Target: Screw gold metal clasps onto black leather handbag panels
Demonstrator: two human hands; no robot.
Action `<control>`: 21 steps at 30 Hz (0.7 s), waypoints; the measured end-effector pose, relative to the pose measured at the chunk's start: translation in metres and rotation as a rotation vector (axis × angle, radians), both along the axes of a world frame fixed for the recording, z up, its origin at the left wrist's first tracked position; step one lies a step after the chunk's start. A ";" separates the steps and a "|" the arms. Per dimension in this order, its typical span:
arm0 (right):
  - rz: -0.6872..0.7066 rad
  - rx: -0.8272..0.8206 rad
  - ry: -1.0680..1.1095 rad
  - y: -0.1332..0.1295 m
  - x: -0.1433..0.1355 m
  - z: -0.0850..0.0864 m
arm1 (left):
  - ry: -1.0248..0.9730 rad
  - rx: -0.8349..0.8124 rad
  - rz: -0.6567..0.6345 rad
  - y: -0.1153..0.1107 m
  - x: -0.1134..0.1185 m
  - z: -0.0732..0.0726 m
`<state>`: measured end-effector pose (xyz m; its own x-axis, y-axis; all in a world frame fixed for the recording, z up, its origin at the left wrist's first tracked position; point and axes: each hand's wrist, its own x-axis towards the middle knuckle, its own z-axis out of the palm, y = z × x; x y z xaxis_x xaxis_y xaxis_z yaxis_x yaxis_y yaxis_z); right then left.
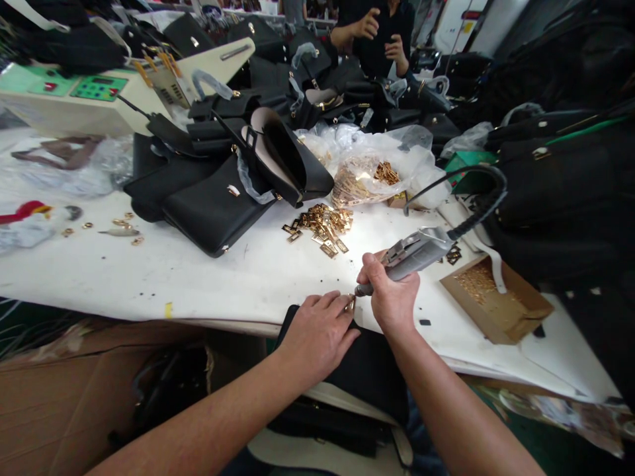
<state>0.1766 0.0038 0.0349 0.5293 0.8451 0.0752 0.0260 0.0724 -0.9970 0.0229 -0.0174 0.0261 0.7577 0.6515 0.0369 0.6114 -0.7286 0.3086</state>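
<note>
My right hand (391, 291) is wrapped around a grey electric screwdriver (419, 251), with its cable rising from the back end. The tool's tip points down and left at a small gold metal fitting (350, 305) on a black handbag (370, 360). My left hand (317, 334) holds the bag's flap at the table edge, its fingertips beside the fitting. Exact contact between tip and fitting is too small to make out. The bag's lower part, with beige edges, hangs below the table edge between my forearms.
A pile of gold plates (325, 228) lies ahead on the white table (238, 281). Behind it are a plastic bag of gold parts (367, 175) and stacked black handbags (213, 205). A cardboard box (501, 304) stands right. A machine (99, 99) is far left; another person (377, 33) is opposite.
</note>
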 end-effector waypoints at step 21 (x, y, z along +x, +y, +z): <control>0.389 -0.004 0.006 0.017 -0.015 0.013 | -0.017 -0.036 0.051 0.000 -0.001 0.004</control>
<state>0.1617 0.0213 0.0479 0.1692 0.9832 0.0688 -0.0089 0.0713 -0.9974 0.0222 -0.0170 0.0297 0.7233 0.6901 0.0254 0.6417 -0.6852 0.3446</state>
